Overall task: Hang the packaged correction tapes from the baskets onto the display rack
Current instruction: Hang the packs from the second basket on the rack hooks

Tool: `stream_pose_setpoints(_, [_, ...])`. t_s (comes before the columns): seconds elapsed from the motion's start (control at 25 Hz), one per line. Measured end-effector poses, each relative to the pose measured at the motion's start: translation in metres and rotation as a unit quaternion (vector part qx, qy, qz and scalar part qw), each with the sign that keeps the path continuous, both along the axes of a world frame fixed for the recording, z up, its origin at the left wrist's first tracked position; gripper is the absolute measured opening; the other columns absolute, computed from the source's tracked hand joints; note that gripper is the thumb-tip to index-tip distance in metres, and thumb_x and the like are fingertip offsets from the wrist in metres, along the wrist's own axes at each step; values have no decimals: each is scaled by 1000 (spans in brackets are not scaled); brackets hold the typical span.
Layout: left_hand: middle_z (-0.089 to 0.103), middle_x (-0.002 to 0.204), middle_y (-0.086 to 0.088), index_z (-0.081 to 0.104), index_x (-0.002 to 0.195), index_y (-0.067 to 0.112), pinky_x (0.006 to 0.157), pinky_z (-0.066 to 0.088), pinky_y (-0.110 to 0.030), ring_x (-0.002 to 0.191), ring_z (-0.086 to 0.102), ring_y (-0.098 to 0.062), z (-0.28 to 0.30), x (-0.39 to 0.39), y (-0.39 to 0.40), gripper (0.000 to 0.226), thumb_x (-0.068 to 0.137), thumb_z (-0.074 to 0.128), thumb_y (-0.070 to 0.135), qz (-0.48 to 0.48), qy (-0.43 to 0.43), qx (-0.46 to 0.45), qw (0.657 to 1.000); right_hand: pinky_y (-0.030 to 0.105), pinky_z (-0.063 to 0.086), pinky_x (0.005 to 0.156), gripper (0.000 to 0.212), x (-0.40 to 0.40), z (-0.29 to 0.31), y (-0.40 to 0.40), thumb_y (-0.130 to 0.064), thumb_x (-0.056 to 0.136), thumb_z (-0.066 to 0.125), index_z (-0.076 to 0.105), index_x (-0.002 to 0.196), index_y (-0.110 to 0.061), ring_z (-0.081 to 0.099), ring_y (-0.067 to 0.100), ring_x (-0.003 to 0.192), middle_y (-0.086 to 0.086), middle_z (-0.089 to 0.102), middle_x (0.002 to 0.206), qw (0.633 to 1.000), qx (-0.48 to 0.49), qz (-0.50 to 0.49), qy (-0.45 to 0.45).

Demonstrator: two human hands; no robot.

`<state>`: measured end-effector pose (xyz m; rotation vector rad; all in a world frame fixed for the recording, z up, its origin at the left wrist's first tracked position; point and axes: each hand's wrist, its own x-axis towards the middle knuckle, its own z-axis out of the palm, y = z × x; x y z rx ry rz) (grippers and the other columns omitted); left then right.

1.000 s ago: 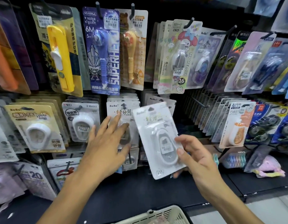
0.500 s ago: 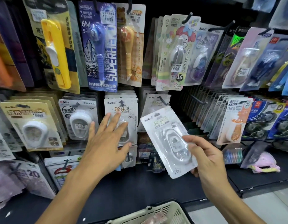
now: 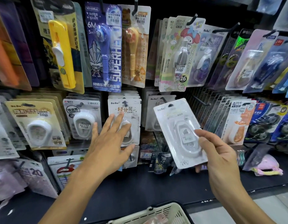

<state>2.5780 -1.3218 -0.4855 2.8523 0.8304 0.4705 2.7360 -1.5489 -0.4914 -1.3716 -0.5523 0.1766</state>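
Hanging packs point(image 3: 123, 113) crowd the rack; dark shelf point(image 3: 140, 188) below lies open.

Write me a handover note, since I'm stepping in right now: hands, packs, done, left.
Left hand: open, fingers spread against the hung BoBo packs on their peg.
Right hand: pinches a white BoBo correction tape pack, tilted, off the rack, right of that stack.
Basket: at the bottom edge, something pinkish inside.
Done: matching packs already hang there.
Left: hook the held pack onto a matching peg, then continue from the basket.
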Motion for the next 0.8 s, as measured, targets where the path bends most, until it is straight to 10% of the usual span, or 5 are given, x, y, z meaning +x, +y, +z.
stream_pose_setpoints(0.56, [-26, 164, 18, 16, 159, 39, 122, -11, -51, 148, -25, -3, -2, 1, 5, 72, 97, 46, 59, -4, 3, -15, 1000, 32, 47, 56, 18, -12, -8, 21, -29, 92, 66, 77, 105, -37, 62, 21, 66, -2, 77, 98, 998, 2, -46, 32])
stream_pose_setpoints(0.8, [-20, 168, 11, 24, 157, 38, 124, -10, -48, 154, -16, -10, -3, 2, -6, 66, 98, 50, 52, -22, -18, -8, 1000, 22, 49, 66, 60, 23, 2, 96, -7, 96, 64, 46, 148, -32, 61, 15, 95, -7, 41, 148, 977, -201, 22, -63])
